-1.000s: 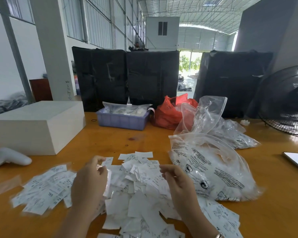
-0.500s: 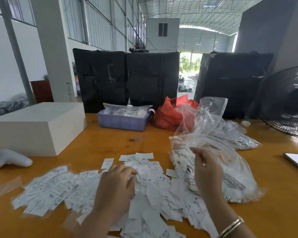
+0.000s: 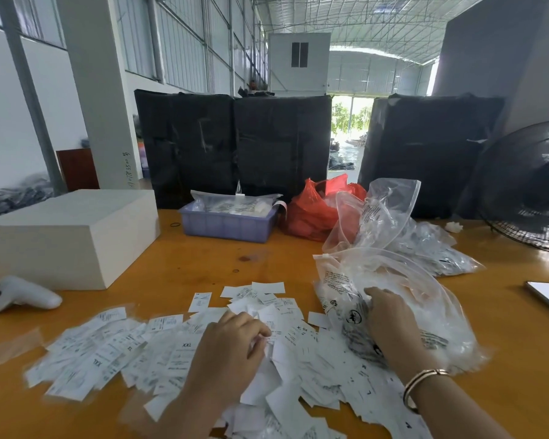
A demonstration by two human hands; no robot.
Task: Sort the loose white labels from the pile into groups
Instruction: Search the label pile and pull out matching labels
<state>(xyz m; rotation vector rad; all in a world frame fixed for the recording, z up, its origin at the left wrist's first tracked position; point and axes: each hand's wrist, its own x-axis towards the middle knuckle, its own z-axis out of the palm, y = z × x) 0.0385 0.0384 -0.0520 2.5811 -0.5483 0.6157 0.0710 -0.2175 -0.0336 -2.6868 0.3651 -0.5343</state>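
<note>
While big pile of loose white paper labels (image 3: 298, 359) remains unsorted mid-worktop, one spread group (image 3: 86, 353) lies left; left hand (image 3: 229, 350) pinches labels, right hand (image 3: 390, 324) presses clear printed plastic bag (image 3: 425, 305).

We see two bare forearms reaching in from the lower edge, with no sleeves covering them as far as the picture shows. Our left hand (image 3: 232, 346) wears nothing: no ring, no watch, no glove. Our right hand (image 3: 393, 324) is ungloved too, and on its wrist sits a thin metal bangle (image 3: 420, 383), gold-toned with a darker band running along it, looped as two or three narrow rings close together.
</note>
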